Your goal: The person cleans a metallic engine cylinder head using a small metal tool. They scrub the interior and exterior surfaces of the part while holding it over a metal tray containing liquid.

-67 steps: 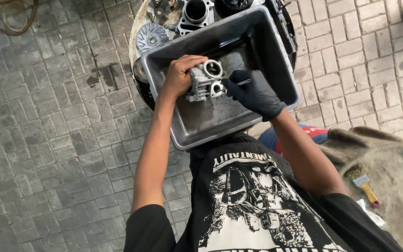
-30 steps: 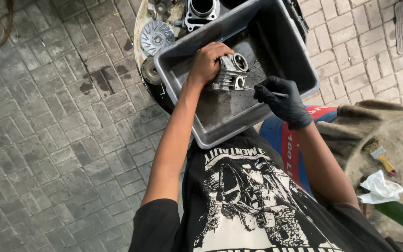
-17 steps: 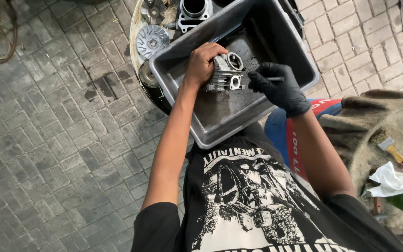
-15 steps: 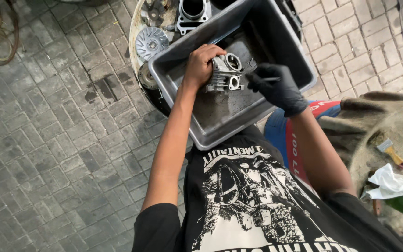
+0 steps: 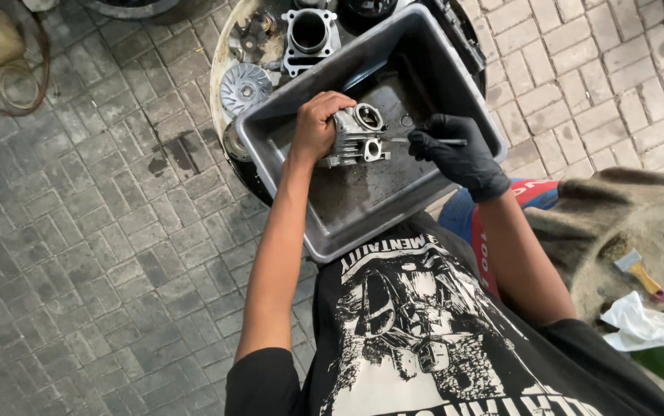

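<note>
Nearest to me, my black printed shirt fills the lower edge; just beyond it my two arms reach forward over the grey plastic tub. My left hand, bare, has its grip clamped around the finned side of the metal engine part, holding it tilted just above the grimy tub floor with its two round openings turned towards my other hand. My right hand, in a black glove, has its grip closed on a thin brush, whose tip meets the engine part beside the lower opening.

To do this well, I judge that the left grip should stay firm on the fins so the part cannot twist, while the brush works in short strokes with its tip inside the recesses; the part should stay over the tub so that loosened dirt drops there.

Further off, past the tub's far rim, a round tray carries a square cylinder block and a finned disc. To my right a white rag and a small paintbrush lie on brown cloth.

Against the view half a second earlier, the part sits in much the same place and the brush has closed in onto it
</note>
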